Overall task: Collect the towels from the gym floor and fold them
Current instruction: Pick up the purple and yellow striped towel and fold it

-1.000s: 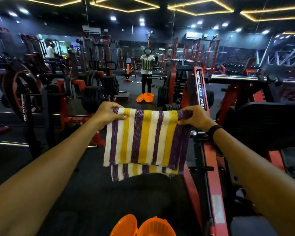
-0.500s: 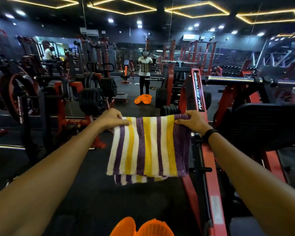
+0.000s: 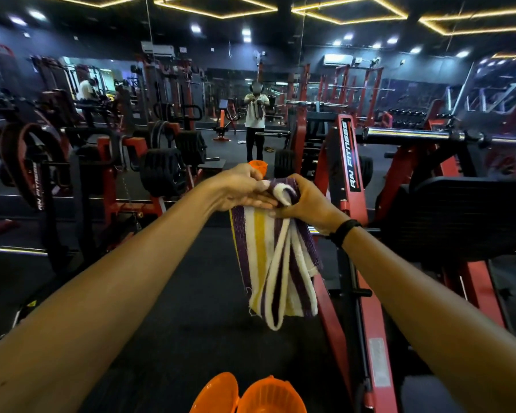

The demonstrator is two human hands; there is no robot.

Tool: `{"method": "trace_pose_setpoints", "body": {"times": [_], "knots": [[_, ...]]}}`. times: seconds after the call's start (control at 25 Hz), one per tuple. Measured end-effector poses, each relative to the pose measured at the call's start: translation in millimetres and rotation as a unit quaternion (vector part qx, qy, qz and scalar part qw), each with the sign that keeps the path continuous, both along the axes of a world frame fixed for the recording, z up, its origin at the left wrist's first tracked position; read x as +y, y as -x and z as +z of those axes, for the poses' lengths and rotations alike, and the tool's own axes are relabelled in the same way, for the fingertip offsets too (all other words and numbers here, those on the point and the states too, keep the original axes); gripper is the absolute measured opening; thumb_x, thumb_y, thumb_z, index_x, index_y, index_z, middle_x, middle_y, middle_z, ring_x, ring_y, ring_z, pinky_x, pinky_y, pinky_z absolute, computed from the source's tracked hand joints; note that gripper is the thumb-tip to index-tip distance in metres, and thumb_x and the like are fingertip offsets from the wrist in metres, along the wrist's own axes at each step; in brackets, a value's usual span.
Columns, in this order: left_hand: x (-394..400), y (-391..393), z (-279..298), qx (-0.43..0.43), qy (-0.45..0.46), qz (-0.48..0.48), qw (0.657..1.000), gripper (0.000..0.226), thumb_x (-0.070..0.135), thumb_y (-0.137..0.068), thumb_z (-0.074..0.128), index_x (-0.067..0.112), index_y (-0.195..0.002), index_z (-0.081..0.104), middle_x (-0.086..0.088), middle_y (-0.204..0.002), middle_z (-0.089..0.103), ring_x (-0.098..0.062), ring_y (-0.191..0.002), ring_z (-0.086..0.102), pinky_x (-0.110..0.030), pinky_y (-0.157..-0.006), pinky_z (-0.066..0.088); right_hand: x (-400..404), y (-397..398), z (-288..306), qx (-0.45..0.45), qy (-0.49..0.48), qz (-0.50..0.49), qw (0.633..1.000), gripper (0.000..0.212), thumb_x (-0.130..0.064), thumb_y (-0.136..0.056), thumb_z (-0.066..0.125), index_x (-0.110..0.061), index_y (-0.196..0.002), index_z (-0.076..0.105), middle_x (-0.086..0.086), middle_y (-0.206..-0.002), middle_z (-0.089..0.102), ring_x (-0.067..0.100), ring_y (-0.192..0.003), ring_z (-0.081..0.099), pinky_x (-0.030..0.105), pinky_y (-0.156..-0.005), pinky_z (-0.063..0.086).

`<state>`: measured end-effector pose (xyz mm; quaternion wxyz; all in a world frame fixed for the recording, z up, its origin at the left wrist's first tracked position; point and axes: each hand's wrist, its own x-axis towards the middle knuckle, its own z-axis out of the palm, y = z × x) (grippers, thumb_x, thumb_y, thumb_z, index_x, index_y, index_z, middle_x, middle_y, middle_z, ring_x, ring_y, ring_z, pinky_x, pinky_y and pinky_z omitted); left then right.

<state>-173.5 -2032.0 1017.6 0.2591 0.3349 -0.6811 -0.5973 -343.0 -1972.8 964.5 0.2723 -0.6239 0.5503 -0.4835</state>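
A towel [image 3: 276,263] striped purple, yellow and white hangs folded in front of me, its top edge bunched between both hands. My right hand [image 3: 306,204] grips the gathered top from the right. My left hand [image 3: 245,190] meets it from the left, fingers fairly straight, fingertips on the towel's top corner. The lower folds dangle loose above the dark floor.
An orange basket [image 3: 268,396] with its lid [image 3: 215,394] stands at the bottom edge below me. A red and black weight machine [image 3: 349,162] stands to the right, plate-loaded machines [image 3: 161,171] to the left. A mirror wall ahead reflects a person [image 3: 255,120].
The towel was held spread wide by its two top corners. My hands have come together, folding it in half widthwise into a narrow hanging bundle.
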Motion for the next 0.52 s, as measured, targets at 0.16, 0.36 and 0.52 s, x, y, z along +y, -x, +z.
{"method": "trace_pose_setpoints", "body": {"times": [0.16,0.36,0.52], "knots": [[-14.3,-9.9,1.7,-0.191,0.365,0.024,0.911,0.076,0.040,-0.067,0.083,0.020,-0.127,0.041,-0.003,-0.110,0.054,-0.017,-0.102,0.052,-0.036,-0.084,0.048,2.0,10.7,-2.4,-0.090,0.012,-0.024,0.996,0.062,0.006,-0.066,0.079,0.002,-0.119,0.049,0.009,-0.105,0.063,0.021,-0.096,0.064,0.036,-0.084,0.056],[-14.2,-5.0,-3.9,-0.219,0.324,-0.014,0.920,0.038,0.047,-0.074,0.074,0.017,-0.097,0.066,-0.001,-0.098,0.067,-0.019,-0.094,0.065,-0.037,-0.081,0.053,6.9,11.6,2.4,-0.140,0.009,0.001,0.990,0.074,-0.008,-0.057,0.084,-0.004,-0.121,0.047,0.017,-0.119,0.060,0.031,-0.108,0.062,0.045,-0.093,0.053],[-15.4,-3.6,3.3,-0.112,0.276,0.069,0.952,0.033,0.041,-0.077,0.074,0.010,-0.088,0.070,0.001,-0.082,0.070,-0.016,-0.076,0.068,-0.032,-0.071,0.054,13.7,28.7,-14.5,0.029,-0.163,0.088,0.982,0.064,-0.005,-0.072,0.079,-0.016,-0.128,0.050,0.006,-0.123,0.063,0.021,-0.112,0.061,0.041,-0.094,0.052]]}}
